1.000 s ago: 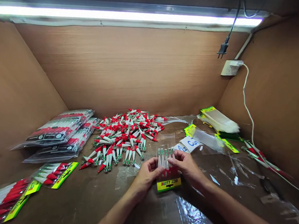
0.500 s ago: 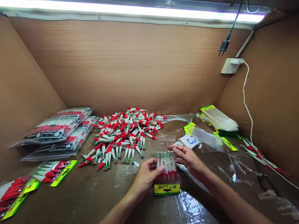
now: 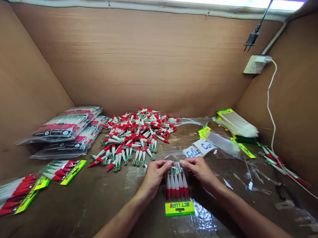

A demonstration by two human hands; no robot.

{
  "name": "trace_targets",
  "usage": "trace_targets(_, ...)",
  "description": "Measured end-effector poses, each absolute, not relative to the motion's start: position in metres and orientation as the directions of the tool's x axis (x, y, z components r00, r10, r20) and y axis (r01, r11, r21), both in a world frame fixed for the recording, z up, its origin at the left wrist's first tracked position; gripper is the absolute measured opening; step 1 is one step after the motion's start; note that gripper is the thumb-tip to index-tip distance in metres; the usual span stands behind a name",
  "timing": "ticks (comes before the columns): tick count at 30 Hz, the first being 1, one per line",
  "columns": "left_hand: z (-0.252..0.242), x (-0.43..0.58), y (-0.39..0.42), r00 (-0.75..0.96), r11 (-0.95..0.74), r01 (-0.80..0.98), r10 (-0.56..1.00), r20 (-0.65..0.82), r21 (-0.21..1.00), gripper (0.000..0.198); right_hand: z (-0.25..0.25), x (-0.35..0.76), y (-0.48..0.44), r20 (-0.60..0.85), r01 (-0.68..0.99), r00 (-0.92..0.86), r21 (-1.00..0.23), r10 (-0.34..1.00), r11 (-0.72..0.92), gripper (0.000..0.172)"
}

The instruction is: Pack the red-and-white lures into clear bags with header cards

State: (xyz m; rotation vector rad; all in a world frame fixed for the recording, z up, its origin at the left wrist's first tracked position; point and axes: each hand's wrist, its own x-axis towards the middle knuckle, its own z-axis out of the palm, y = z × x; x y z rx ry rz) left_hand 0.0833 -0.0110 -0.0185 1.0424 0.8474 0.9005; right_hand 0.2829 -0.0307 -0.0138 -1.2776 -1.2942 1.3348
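here, packet (image 3: 177, 186) lengthwise outward, yellow header (image 3: 173, 209) nearest, far end in pinch of left hand (image 3: 153, 176) and right hand (image 3: 201, 172)

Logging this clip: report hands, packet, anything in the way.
Left hand, right hand: both pinching the lure packet at its hook end. Five lures inside. Loose lure pile beyond, not blocking.
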Motion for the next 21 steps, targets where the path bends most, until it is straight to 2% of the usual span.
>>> trace_targets(5, -0.020, 0.082, -0.011, 0.354, 0.222, -0.182, 0.924, -0.147, 0.958, 0.045, -0.014, 0.281, -0.030, -0.120, 0.059, -0.135, -0.992, 0.984, -0.113, 0.044)
trace_targets(10, -0.021, 0.083, -0.013, 0.365, 0.222, -0.158, 0.918, -0.152, 0.962, 0.051, -0.016, 0.281, -0.029, -0.067, 0.140, -0.080, -0.989, 0.995, -0.055, 0.037)
trace_targets(15, -0.022, 0.086, -0.014, 0.370, 0.188, -0.105, 0.919, -0.137, 0.976, 0.057, -0.021, 0.285, -0.026, -0.094, 0.203, -0.088, -0.976, 0.992, -0.075, 0.036)
trace_targets(16, -0.023, 0.086, -0.014, 0.366, 0.170, -0.092, 0.922, -0.126, 0.981, 0.056, -0.019, 0.286, -0.026, -0.052, 0.246, -0.061, -0.969, 0.997, -0.036, 0.032)
trace_targets(18, -0.023, 0.087, -0.014, 0.356, 0.124, -0.062, 0.930, -0.094, 0.990, 0.053, -0.010, 0.284, -0.030, 0.168, 0.386, 0.043, -0.912, 0.985, 0.139, 0.028)
trace_targets(20, -0.024, 0.088, -0.015, 0.353, 0.064, -0.029, 0.934, -0.050, 0.998, 0.047, 0.001, 0.280, -0.035, 0.463, 0.561, 0.077, -0.752, 0.883, 0.346, 0.036)
trace_targets(21, -0.024, 0.088, -0.015, 0.358, 0.029, -0.012, 0.933, -0.023, 0.999, 0.044, 0.006, 0.277, -0.037, 0.564, 0.630, 0.025, -0.650, 0.826, 0.425, 0.035)
